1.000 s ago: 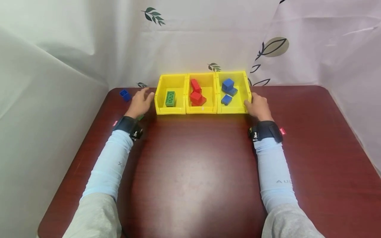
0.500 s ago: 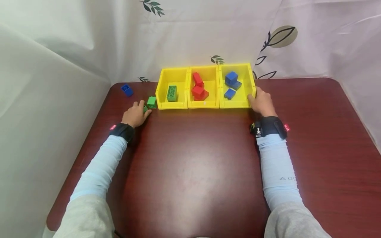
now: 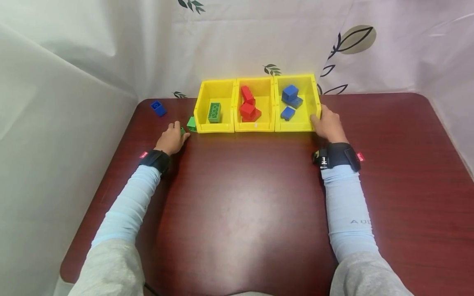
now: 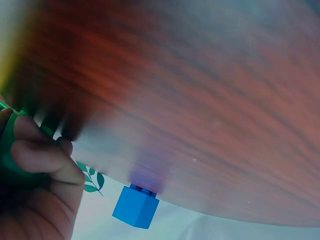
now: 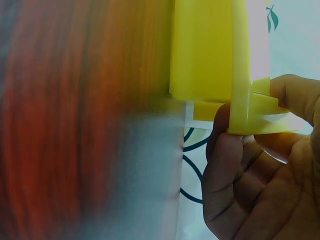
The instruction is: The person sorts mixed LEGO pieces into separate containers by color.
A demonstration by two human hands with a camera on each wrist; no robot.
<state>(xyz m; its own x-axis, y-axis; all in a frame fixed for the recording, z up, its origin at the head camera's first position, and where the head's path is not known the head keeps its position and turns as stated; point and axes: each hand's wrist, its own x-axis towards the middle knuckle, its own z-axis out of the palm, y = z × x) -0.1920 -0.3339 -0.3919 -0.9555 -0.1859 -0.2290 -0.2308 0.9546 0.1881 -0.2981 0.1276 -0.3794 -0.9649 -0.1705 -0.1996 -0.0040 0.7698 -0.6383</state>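
Observation:
My left hand (image 3: 171,139) pinches a green toy brick (image 3: 182,130), mostly covered by the fingers; the left wrist view shows the thumb and fingers round the green brick (image 4: 12,160). Another green brick (image 3: 191,123) stands just beyond it, against the left yellow bin (image 3: 216,128). My right hand (image 3: 331,125) grips the outer side wall of the right yellow bin (image 3: 296,127). In the right wrist view, the fingers and thumb hold the edge of that yellow bin (image 5: 240,100).
A blue brick (image 3: 158,108) lies near the table's back left corner. Three yellow bins stand side by side: a green brick (image 3: 214,112) in the left one, red bricks (image 3: 248,110) in the middle bin (image 3: 255,128), blue bricks (image 3: 290,93) in the right. A patterned curtain (image 3: 229,41) hangs behind the table.
The left hand has drawn back from beside the left bin, uncovering a green brick, and its fingers have closed on another. The right hand stays at the bin. The head view has shifted.

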